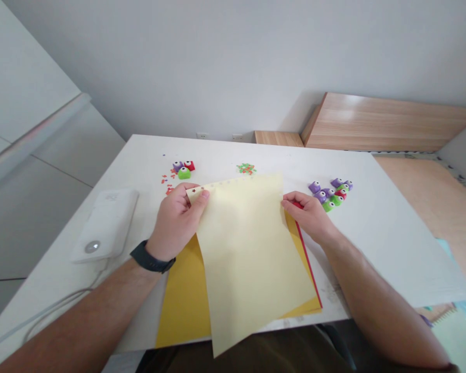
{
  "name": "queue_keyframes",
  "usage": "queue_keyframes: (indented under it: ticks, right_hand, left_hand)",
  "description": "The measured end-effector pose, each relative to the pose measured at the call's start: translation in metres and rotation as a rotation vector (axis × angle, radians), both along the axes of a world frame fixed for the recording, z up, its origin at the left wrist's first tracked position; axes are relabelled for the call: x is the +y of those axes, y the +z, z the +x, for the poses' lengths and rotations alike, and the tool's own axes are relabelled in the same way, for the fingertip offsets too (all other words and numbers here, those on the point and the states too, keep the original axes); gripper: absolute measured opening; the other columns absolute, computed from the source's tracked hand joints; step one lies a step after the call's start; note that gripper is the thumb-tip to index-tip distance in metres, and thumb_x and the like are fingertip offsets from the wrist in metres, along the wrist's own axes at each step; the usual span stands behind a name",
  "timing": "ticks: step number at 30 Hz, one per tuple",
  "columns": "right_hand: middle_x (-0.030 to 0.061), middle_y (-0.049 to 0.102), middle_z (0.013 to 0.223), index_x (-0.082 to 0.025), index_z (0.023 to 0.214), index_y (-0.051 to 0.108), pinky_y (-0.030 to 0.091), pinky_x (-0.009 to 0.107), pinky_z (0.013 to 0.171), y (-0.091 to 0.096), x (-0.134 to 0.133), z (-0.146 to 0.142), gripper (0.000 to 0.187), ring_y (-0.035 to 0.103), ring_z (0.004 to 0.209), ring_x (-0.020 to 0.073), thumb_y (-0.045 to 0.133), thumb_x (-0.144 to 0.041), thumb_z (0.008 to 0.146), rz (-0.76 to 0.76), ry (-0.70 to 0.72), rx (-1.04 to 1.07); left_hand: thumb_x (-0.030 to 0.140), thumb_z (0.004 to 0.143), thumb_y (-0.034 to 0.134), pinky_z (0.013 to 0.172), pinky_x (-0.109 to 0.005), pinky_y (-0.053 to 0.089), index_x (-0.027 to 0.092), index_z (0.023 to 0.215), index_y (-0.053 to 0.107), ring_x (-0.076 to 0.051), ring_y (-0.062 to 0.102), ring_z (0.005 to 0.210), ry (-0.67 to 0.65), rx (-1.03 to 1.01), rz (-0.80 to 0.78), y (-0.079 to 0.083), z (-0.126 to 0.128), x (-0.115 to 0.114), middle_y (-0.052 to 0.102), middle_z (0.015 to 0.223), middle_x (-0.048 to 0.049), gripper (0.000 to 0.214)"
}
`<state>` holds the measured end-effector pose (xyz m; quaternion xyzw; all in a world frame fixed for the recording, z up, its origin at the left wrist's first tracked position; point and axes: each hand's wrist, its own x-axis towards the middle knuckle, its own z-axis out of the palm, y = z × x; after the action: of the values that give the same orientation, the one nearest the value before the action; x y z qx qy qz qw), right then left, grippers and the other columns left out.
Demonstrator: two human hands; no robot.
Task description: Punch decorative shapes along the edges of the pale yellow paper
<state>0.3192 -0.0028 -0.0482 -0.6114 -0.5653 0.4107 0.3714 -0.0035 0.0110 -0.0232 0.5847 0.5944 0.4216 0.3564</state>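
My left hand (177, 221) is pinching the top corner of the light, floppy cream paper (248, 259), and my right hand (308, 215) is gripping its other edge.

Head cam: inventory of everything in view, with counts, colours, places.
pale yellow paper sheet: 1, pale yellow, held up above the other paper, small punched shapes along its top edge
golden yellow paper sheet: 1, golden yellow, under it on the desk
red paper edge: 1, red, beside the golden sheet's right side
left punch group: 3 craft punches, purple, red, green, far side of desk
right punch group: about 9 craft punches, purple, red, green, right of the paper
paper cutouts: small pile, green and red, between the punch groups
white device: 1, white, left on desk, white cable attached
white desk: 1, white, under everything
wall outlets: 2, white, on wall behind desk
wooden panel: 1, light wood, far right
black wristband: 1, black, on left wrist
left hand: 1, pinching the pale yellow sheet's top left corner
right hand: 1, at the sheet's right edge
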Motion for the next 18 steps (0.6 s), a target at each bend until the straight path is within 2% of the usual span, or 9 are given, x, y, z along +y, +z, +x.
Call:
queue_keyframes:
  ticks: [6,11,15,18]
  right_hand:
    - [0.0007,0.074,0.084,-0.021,0.095,0.072,0.046,0.027,0.065,0.0008,-0.0010,-0.0014,0.025,0.063,0.070,0.0160,0.073,-0.045,0.088,-0.027,-0.028,0.078]
    - [0.0000,0.072,0.081,-0.021,0.093,0.072,0.044,0.027,0.062,0.0011,-0.0009,-0.0021,0.024,0.061,0.068,0.0155,0.074,-0.044,0.087,-0.010,-0.039,0.045]
    - [-0.0013,0.070,0.079,-0.022,0.103,0.073,0.043,0.026,0.060,0.0013,-0.0012,-0.0021,0.024,0.059,0.065,0.0146,0.072,-0.041,0.088,-0.005,-0.039,0.034]
    - [0.0005,0.072,0.084,-0.022,0.110,0.074,0.047,0.028,0.063,0.0033,-0.0022,-0.0028,0.028,0.064,0.070,0.0172,0.070,-0.041,0.089,-0.058,0.013,0.113]
  left_hand:
    - [0.051,0.093,0.069,0.059,-0.029,0.047,0.024,0.106,0.065,-0.020,0.063,0.069,0.000,-0.002,0.020,-0.0047,-0.0012,0.0017,0.070,0.083,-0.0010,0.030]
    - [0.052,0.093,0.068,0.057,-0.029,0.047,0.023,0.107,0.064,-0.020,0.063,0.066,-0.011,0.012,0.006,-0.0035,-0.0007,0.0015,0.070,0.082,-0.0015,0.033]
    - [0.051,0.093,0.069,0.057,-0.028,0.047,0.023,0.108,0.065,-0.019,0.062,0.066,-0.013,0.007,0.007,-0.0045,-0.0012,0.0009,0.070,0.082,-0.0013,0.032]
    - [0.051,0.093,0.070,0.057,-0.028,0.046,0.023,0.108,0.065,-0.018,0.062,0.066,-0.016,-0.016,0.008,-0.0047,-0.0013,0.0006,0.070,0.082,-0.0015,0.032]
